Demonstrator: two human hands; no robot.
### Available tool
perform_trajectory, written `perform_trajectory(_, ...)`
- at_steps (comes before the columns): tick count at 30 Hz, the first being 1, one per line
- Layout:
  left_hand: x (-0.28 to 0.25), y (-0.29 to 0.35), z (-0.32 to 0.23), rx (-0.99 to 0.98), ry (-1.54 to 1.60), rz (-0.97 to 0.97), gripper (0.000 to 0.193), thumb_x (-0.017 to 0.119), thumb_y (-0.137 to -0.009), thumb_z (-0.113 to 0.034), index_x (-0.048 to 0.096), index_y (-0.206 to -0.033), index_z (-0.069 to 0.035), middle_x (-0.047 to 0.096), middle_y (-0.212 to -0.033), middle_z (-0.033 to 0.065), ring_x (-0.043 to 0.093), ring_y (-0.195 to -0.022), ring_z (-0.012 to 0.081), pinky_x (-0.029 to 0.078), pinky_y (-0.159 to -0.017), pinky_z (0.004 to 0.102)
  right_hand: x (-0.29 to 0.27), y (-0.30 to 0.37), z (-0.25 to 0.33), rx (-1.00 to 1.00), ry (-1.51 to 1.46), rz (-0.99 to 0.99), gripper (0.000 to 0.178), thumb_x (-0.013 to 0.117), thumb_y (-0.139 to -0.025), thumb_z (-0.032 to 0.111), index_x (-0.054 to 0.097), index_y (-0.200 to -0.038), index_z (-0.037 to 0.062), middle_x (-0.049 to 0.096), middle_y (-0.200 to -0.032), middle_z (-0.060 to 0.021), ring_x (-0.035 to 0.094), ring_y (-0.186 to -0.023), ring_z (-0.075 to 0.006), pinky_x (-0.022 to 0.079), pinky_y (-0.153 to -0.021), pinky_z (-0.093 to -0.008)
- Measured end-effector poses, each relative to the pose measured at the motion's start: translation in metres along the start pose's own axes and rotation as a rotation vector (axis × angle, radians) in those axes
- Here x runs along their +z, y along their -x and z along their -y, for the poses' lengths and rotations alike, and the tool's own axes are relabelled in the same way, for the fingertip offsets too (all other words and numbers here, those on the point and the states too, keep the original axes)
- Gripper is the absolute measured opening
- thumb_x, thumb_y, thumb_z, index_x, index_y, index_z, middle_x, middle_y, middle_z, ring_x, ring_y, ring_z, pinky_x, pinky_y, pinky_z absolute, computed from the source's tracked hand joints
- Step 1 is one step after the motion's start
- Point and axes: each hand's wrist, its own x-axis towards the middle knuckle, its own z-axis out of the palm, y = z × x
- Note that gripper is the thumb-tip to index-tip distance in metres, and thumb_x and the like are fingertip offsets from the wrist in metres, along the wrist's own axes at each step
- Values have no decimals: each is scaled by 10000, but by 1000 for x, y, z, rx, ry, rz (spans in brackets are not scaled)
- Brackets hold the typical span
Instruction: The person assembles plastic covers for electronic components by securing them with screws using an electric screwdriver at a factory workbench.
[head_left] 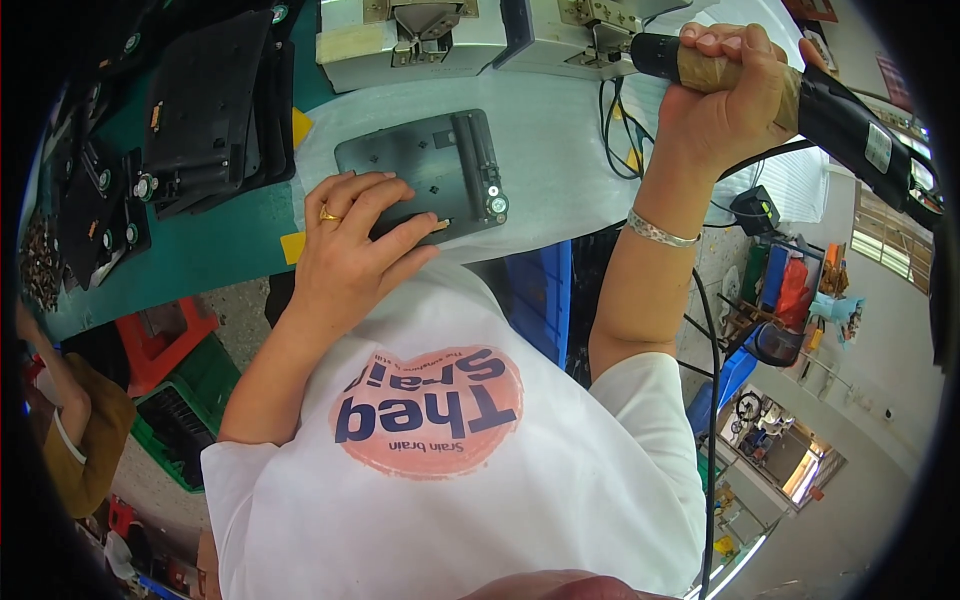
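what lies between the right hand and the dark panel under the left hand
In the head view, looped black cables on white sheeting.

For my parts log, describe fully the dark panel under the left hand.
The dark panel looks like plastic, roughly rectangular, with a grey sheen, small dark marks on its face and a darker band along its right side. Shiny round pieces sit at its near right corner. It lies flat on the pale sheet; the left hand rests over its near left part, partly hiding it.
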Motion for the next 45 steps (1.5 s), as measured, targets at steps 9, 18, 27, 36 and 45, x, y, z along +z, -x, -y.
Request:
perform_trajectory(9, -1, 1, 0, 8, 2, 0, 323, 821, -688, -247, 705, -978, -161, 600, -1130, 45, 541, -1147, 258, 382, -992, 445, 14, -1, 7, 22, 56, 64, 135, 589, -844, 72, 565, -726, 12, 582, -659, -103, 571, -601, -199, 523, -649, -386)
perform_trajectory(18, 4, 5, 4, -29, 59, -85, 631, 860, -676, -234, 565, -1209, -69, 636, -1152, 102, 571, -1125, 292, 382, -1035, 465, 15, -11, 19, 208, 95, 177, 183, 603, -879, 59, 482, -1012, 26, 540, -677, -57, 527, -582, -149, 486, -593, -329)
perform_trajectory(27, 13, 12, 8, -39, 160, -160, 856, 883, -654, -207, 421, -1369, -116, 685, -1097, 41, 613, -1060, 238, 375, -1058, 458, 81, 95, 63, 428, -324, 387, 523, 543, -926, 43, 317, -1387, 145, 498, -710, -75, 475, -583, -199, 482, -509, -385)
perform_trajectory(36, 15, 13, 7, -52, 176, -163, 883, 874, -664, -199, 398, -1405, -145, 673, -1119, 26, 612, -1082, 216, 371, -1062, 455, 99, 130, 58, 417, -246, 387, 586, 681, -864, -17, 325, -1306, 130, 561, -672, -50, 543, -542, -183, 535, -569, -358)
perform_trajectory(45, 15, 14, 5, -59, 183, -157, 864, 865, -676, -193, 405, -1405, -143, 656, -1154, 25, 604, -1101, 216, 371, -1068, 457, 98, 136, 53, 391, -200, 383, 562, 703, -851, -14, 340, -1263, 109, 574, -670, -65, 555, -535, -189, 540, -571, -361)
